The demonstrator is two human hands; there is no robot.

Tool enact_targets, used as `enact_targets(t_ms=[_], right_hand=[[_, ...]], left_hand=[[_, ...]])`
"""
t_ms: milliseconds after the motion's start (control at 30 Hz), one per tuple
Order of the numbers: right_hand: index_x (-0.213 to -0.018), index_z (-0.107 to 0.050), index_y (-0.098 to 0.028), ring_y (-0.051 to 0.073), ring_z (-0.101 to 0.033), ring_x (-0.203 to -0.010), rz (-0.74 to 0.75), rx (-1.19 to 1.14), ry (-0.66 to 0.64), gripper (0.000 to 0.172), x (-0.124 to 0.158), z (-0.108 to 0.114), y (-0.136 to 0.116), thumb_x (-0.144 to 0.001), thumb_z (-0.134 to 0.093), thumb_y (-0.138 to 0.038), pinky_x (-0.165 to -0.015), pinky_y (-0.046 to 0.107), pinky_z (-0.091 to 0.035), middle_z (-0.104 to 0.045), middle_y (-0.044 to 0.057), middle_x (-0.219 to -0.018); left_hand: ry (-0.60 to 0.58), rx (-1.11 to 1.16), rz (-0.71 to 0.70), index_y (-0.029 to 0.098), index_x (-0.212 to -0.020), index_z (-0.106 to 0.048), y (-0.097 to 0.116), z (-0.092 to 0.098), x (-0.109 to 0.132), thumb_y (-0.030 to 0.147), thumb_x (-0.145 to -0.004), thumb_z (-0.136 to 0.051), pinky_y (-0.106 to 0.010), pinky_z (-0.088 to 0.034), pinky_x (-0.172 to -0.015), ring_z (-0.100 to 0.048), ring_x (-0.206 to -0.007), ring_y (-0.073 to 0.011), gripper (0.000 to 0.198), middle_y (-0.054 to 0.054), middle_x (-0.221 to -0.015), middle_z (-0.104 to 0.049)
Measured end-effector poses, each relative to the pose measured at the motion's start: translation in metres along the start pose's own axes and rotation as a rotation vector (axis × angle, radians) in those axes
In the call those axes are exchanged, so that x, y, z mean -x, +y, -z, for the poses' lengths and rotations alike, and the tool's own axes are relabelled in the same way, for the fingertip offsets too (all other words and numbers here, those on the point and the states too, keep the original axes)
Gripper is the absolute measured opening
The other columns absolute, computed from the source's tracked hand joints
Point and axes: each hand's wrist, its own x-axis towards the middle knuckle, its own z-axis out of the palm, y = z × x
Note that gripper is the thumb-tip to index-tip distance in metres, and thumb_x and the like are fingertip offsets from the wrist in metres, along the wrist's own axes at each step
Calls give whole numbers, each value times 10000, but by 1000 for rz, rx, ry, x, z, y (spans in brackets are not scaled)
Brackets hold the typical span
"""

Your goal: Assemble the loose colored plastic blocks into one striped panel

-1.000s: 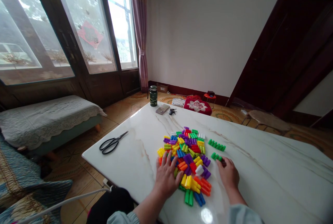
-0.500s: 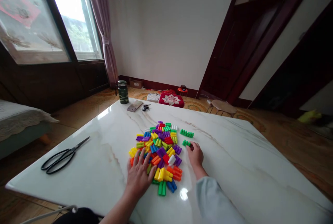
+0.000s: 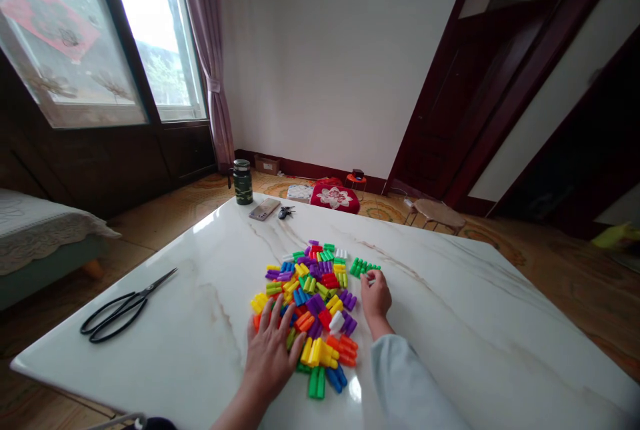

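Note:
A heap of colourful plastic building blocks lies on the marble-patterned table, in yellow, purple, red, blue, green, orange and white. My left hand rests palm down on the heap's near left side, fingers spread, covering some blocks. To the heap's right, my right hand is closed with its fingertips at green building blocks that sit together in a short cluster. The fingers hide part of the block they pinch.
Black-handled scissors lie at the table's left. Toward the far corner stand a camouflage-patterned bottle, a phone and keys. Beyond the table are a red cushion and a stool.
My right hand has moved a green block away from me, up against the green row. My left hand stays on the heap. The view has shifted slightly.

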Motion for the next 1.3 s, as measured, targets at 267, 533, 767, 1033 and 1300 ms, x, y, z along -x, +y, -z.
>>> enact_targets(t_ms=[267,533,767,1033,1300], right_hand=[[-998,-689,-213,128,-565,-764,336,0,-138,257,4,-3,7,-846,-486,-252,-687,220,-387,-650,36,-973],[-1120,-665,-225,139,-598,-893,392,95,-173,318,4,-6,5,-879,-459,-204,-740,214,-400,-646,39,-1016],[-1179,-632,-224,143,-610,-904,381,138,-188,339,3,-4,2,-893,-451,-204,-741,219,-421,-623,45,-1053],[-1159,-633,-207,156,-603,-978,375,85,-187,323,2,-6,4,-884,-463,-202,-781,227,-440,-605,52,-1150],[-1005,-668,-182,169,-604,-897,406,-38,-88,282,2,-5,3,-906,-416,-263,-737,248,-441,-637,64,-1016]], left_hand=[[9,-2,4,267,-1343,-516,1,0,1,467,-875,-464,-546,-228,-1068,-289,-1379,-319,512,-89,-1494,-377],[5,-4,-3,262,-1345,-515,1,0,1,473,-879,-457,-553,-233,-1065,-280,-1383,-326,515,-87,-1491,-383],[-8,-7,5,260,-1353,-506,1,0,0,464,-881,-455,-553,-219,-1073,-273,-1387,-314,516,-89,-1500,-367],[-21,5,12,263,-1341,-519,2,3,1,474,-879,-458,-544,-237,-1066,-280,-1381,-314,512,-103,-1482,-393],[-10,22,14,266,-1345,-513,3,3,1,461,-882,-456,-550,-235,-1061,-288,-1376,-316,506,-99,-1491,-380]])
